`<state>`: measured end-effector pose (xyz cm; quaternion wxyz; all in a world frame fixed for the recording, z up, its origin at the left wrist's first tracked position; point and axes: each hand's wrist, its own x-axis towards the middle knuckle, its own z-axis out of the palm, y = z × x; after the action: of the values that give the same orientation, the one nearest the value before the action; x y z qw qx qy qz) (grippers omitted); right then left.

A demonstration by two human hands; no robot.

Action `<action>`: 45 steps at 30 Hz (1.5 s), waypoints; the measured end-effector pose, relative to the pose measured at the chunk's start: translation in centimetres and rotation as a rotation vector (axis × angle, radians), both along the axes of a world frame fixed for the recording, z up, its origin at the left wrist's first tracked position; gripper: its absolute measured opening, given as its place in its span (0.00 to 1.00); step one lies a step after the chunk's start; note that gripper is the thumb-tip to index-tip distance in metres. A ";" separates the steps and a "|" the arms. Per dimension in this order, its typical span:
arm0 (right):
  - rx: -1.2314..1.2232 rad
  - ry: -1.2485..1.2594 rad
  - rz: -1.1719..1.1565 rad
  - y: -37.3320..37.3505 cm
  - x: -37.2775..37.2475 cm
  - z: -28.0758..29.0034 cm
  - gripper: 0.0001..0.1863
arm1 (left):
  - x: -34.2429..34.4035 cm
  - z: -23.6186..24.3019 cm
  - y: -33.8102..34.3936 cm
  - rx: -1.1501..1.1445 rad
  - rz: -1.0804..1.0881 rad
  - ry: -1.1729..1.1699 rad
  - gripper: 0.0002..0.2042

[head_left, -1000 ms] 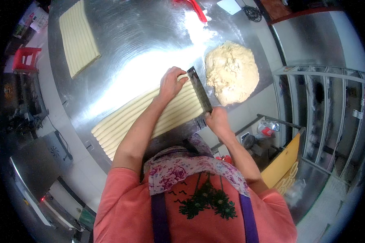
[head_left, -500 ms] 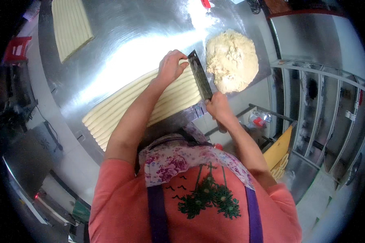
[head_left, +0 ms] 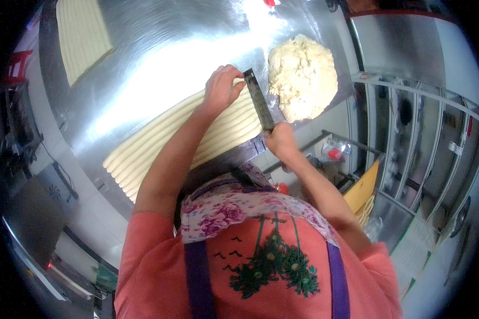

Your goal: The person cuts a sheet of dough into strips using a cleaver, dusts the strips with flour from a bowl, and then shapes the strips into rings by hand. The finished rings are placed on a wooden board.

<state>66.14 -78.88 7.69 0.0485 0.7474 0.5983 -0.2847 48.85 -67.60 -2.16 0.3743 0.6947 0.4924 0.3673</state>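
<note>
Several dough strips (head_left: 232, 121) line the table (head_left: 143, 50) under left hand (head_left: 222, 90), hold unclear; right hand (head_left: 281, 141) grips knife (head_left: 258, 101).

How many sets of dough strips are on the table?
2. The near set lies under the left hand, beside the knife; the far set is at upper left on the table, cut off by the picture's top. Others may be hidden.

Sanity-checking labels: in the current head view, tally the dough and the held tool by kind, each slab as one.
Ridged dough slabs: 2
Rough dough mound: 1
Knife, in the right hand: 1
Total: 4
</note>
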 end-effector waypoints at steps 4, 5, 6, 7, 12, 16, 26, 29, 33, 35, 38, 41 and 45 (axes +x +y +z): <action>0.056 -0.031 -0.070 -0.6 -0.1 -2.2 0.11 | 0.1 -0.3 -0.1 -0.021 -0.002 0.003 0.08; 0.079 -0.041 -0.109 -0.9 -0.1 -2.6 0.11 | 0.1 -0.3 -0.3 -0.021 -0.006 -0.002 0.08; 0.081 -0.025 -0.094 -0.7 -0.2 -2.5 0.11 | 0.0 -0.3 -0.2 -0.015 -0.005 -0.005 0.08; 0.082 -0.009 -0.079 -0.7 -0.2 -2.3 0.11 | -0.2 -0.3 -0.3 -0.030 -0.004 0.000 0.08; 0.168 -0.019 -0.068 -0.3 2.0 -5.6 0.16 | -0.5 0.4 -0.1 -0.037 -0.028 -0.003 0.09; 0.088 0.049 -0.143 2.5 2.6 -4.3 0.14 | -1.6 0.9 -1.4 0.054 -0.004 -0.062 0.13; 0.166 0.166 -0.330 1.2 5.0 1.8 0.16 | -10.2 5.1 -10.8 -0.055 0.424 -0.133 0.12; 0.205 0.194 -0.273 1.6 5.0 1.2 0.18 | -13.5 5.9 -15.0 -0.019 0.587 -0.061 0.12; 0.219 0.267 -0.224 0.7 3.1 0.7 0.20 | -18.2 6.6 -20.6 0.011 0.821 -0.044 0.12; 0.188 0.293 -0.253 -0.7 0.8 3.0 0.18 | -20.4 7.8 -22.3 0.013 0.867 0.008 0.12; 0.313 0.360 -0.114 -2.9 -2.6 3.8 0.15 | -24.7 7.3 -24.0 0.013 0.945 0.006 0.13; 0.216 0.435 -0.102 -5.4 -7.3 5.9 0.14 | -28.0 6.9 -24.5 -0.012 0.924 0.001 0.14; 0.025 0.392 -0.018 -9.5 -17.3 6.8 0.17 | -32.2 4.4 -23.6 -0.029 0.760 0.008 0.13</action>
<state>48.85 -88.35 14.50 -0.0809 0.6835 0.5931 -0.4177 16.66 -91.25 2.28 0.2194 0.4586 0.7213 0.4703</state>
